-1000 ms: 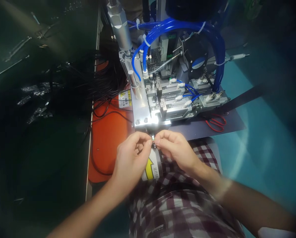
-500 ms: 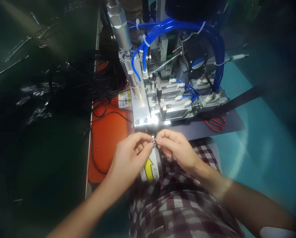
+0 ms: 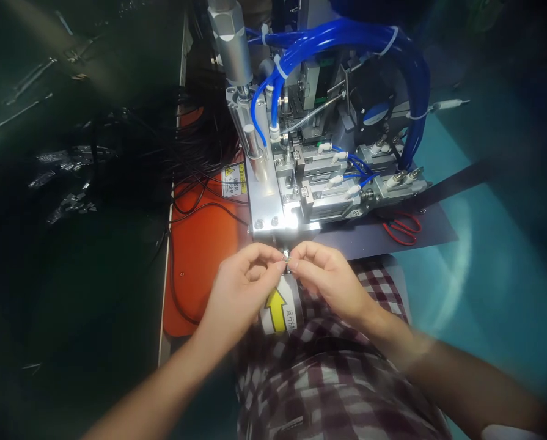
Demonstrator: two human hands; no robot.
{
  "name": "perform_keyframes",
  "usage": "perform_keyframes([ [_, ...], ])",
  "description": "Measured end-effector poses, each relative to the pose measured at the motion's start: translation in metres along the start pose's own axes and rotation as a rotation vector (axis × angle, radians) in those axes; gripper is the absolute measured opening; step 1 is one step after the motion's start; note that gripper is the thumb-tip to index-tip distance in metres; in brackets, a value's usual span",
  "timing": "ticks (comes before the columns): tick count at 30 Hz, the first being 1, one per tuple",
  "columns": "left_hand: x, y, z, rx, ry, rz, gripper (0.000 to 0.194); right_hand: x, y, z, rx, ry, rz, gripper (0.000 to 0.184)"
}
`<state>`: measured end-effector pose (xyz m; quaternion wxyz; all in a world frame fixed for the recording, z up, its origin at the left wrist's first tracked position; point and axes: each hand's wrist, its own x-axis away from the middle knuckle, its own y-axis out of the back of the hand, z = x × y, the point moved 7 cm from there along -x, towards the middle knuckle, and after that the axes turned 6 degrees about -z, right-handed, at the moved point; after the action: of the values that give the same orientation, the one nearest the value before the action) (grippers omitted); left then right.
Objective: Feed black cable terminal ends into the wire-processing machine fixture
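Note:
My left hand (image 3: 241, 287) and my right hand (image 3: 326, 275) meet fingertip to fingertip just in front of a metal machine (image 3: 301, 183). Both pinch a tiny shiny metal part (image 3: 285, 260) between thumb and forefinger. The part is too small to name. Under my hands sits a cylinder with a yellow arrow label (image 3: 280, 308). My checked shirt (image 3: 328, 366) fills the lower middle.
The machine carries blue air hoses (image 3: 346, 43) and a steel cylinder (image 3: 231, 43). Red-handled scissors (image 3: 404, 226) lie on a dark mat at the right. An orange panel (image 3: 200, 256) with black cables (image 3: 195, 159) lies to the left. The left side is dark.
My hands stay pinched together on the small part, with only slight finger shifts. The view has tilted a little, so the machine sits lower and further right.

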<state>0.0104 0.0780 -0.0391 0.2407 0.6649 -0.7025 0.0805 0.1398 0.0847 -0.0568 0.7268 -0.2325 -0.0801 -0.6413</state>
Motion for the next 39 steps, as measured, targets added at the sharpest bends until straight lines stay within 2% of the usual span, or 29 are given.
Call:
perform_keyframes([
  [5,0.002,-0.003,0.006,0.116,0.106,-0.008,0.017,0.003,-0.001,0.002,0.016,0.050,-0.013,0.017],
  [9,0.003,-0.001,0.007,0.162,0.099,-0.055,0.015,0.004,-0.004,0.003,0.022,0.057,0.003,0.017],
  [14,0.004,-0.001,0.007,0.143,0.090,-0.068,0.017,0.002,0.000,0.003,0.157,0.104,0.003,0.016],
  [17,0.003,0.001,0.006,0.126,0.089,-0.091,0.017,0.003,0.004,0.009,0.313,0.241,-0.062,0.015],
  [22,0.002,-0.001,0.003,0.066,0.085,-0.071,0.018,0.013,0.001,0.030,0.582,0.579,-0.121,0.011],
  [24,0.001,-0.002,0.002,0.044,0.069,-0.038,0.019,0.013,0.001,0.034,0.593,0.611,-0.105,0.011],
  [26,0.000,0.000,-0.003,-0.013,-0.017,-0.037,0.018,0.006,0.006,0.030,0.490,0.479,-0.078,0.012],
  [28,0.000,0.005,-0.013,-0.154,-0.193,-0.087,0.014,-0.001,0.010,0.022,0.355,0.298,-0.047,0.015],
  [30,0.002,0.007,-0.025,-0.343,-0.402,-0.144,0.010,-0.006,0.012,0.018,0.278,0.206,-0.030,0.018],
  [32,0.004,0.005,-0.031,-0.501,-0.578,-0.151,0.012,-0.009,0.014,0.017,0.260,0.192,-0.034,0.018],
  [34,0.005,0.000,-0.032,-0.604,-0.695,-0.129,0.016,-0.011,0.015,0.014,0.257,0.179,-0.042,0.018],
  [39,0.005,-0.006,-0.025,-0.768,-0.801,-0.122,0.021,-0.015,0.018,0.003,0.259,0.146,-0.059,0.020],
])
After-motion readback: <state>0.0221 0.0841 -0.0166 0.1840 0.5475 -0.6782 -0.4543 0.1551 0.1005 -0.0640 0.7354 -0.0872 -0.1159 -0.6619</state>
